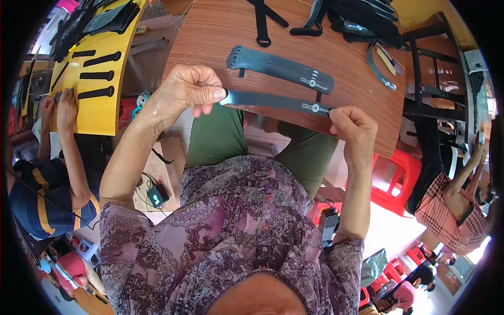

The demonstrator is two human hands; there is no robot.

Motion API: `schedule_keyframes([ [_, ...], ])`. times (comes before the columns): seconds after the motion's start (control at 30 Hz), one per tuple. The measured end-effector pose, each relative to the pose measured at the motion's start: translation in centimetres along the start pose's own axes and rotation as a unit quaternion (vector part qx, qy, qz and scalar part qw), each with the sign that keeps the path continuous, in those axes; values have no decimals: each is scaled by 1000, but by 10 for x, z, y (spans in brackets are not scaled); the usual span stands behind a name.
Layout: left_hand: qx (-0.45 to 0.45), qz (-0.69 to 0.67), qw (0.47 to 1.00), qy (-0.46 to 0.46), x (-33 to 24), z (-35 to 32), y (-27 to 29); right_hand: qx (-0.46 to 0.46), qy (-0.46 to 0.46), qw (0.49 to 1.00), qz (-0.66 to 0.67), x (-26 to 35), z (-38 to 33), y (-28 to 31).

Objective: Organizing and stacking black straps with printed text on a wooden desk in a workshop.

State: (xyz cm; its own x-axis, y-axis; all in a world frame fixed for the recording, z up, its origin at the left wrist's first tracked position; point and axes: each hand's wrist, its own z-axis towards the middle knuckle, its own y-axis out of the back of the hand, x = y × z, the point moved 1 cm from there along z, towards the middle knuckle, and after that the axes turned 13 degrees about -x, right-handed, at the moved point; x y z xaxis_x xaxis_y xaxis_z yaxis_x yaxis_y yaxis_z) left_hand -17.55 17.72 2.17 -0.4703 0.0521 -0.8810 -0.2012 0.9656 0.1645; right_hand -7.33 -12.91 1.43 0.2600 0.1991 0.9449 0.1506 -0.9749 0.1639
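Observation:
A dark strap [268,99] with a white print near one end is stretched level between my two hands, just above the near edge of the table. My left hand [191,89] pinches its left end between thumb and fingers. At the strap's right end, my right hand [354,126] has thumb and fingers closed on it. Just beyond lies a flat stack of similar dark straps [278,68], with looped ends fanned at its left. A short black band shows beneath the stack at each end.
Black straps [261,26] and a pile of dark straps [362,23] lie on the far side of the wooden table [202,39]. A curved strap [379,68] rests at right. Left, a person's hand [66,113] is at a yellow table [105,123]. A red stool [391,181] stands right.

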Motion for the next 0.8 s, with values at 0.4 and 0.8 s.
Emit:
schedule_keyframes([
  [0.4, -78, -44, 996, 17, 5, 25, -3, -7, 7, 1000, -5, -6, 18, -5],
  [0.8, -145, 51, 988, 8, 1, 48, -13, -38, 45, 994, -94, -6, 33, -13],
])
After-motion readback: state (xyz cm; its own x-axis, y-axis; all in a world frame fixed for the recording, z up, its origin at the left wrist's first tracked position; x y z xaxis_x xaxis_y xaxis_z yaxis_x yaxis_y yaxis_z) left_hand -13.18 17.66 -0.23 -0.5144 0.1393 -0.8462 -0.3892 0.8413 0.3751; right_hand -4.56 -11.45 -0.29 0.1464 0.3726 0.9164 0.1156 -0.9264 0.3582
